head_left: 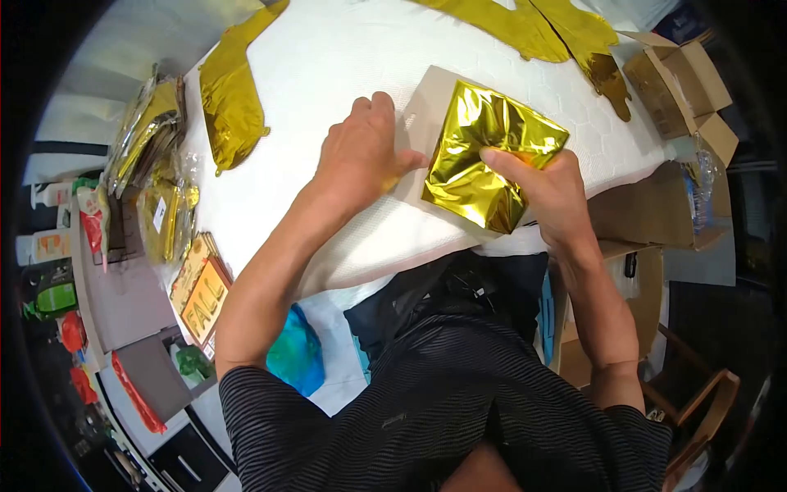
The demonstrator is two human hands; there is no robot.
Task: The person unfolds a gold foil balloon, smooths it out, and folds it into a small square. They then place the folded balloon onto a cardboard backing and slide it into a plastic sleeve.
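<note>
A square of folded gold foil (pixel 467 156), shiny and creased, lies tilted over a flat grey-beige card (pixel 429 92) on the white quilted table cover. My right hand (pixel 549 193) grips the foil at its right side, thumb pressed on top and the other fingers out of sight beneath. To the left of the foil, my left hand (pixel 361 152) rests over the cover with nothing in it. Its thumb reaches out to the card near the foil's left edge, apart from the other fingers.
Flat gold foil shapes (pixel 229 107) lie at the back left and along the far right (pixel 525 29). Clear-wrapped gold packets (pixel 152 139) and a "FALL" sign (pixel 201 299) sit at the left edge. Open cardboard boxes (pixel 676 90) stand at the right, and a blue bag (pixel 297 353) is below.
</note>
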